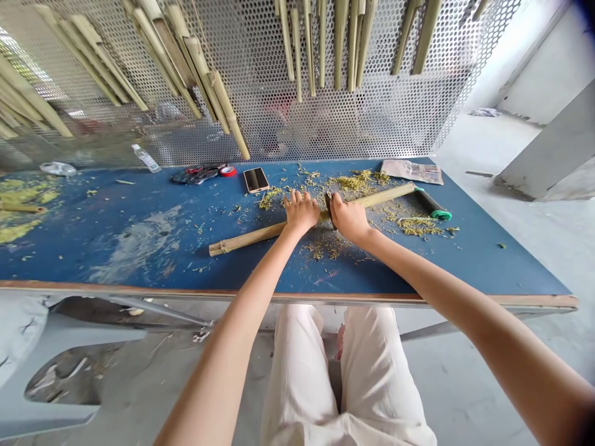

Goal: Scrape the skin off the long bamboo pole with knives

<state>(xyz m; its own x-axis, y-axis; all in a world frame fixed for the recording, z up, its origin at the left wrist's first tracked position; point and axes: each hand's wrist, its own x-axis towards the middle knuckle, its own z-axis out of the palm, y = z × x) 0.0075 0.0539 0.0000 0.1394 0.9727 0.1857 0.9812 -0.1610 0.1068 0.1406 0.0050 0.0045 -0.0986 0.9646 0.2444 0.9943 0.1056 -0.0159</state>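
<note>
Both arms reach forward, nearly straight. The left hand (pixel 301 212) lies open and palm-down on a bamboo pole (pixel 260 234), which rests flat on the blue worktable (pixel 116 248). The right hand (pixel 348 218) grips a dark scraper (pixel 329 207) against the pole, among green shavings (pixel 353 181).

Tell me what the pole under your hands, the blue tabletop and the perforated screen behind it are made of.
The pole looks like bamboo, dry and unvarnished, with raised nodes and yellow-green skin. The tabletop seems painted board: worn, patchy blue coat, brown wood-like edge. The screen looks like pale sheet metal, punched with even small holes.
</note>
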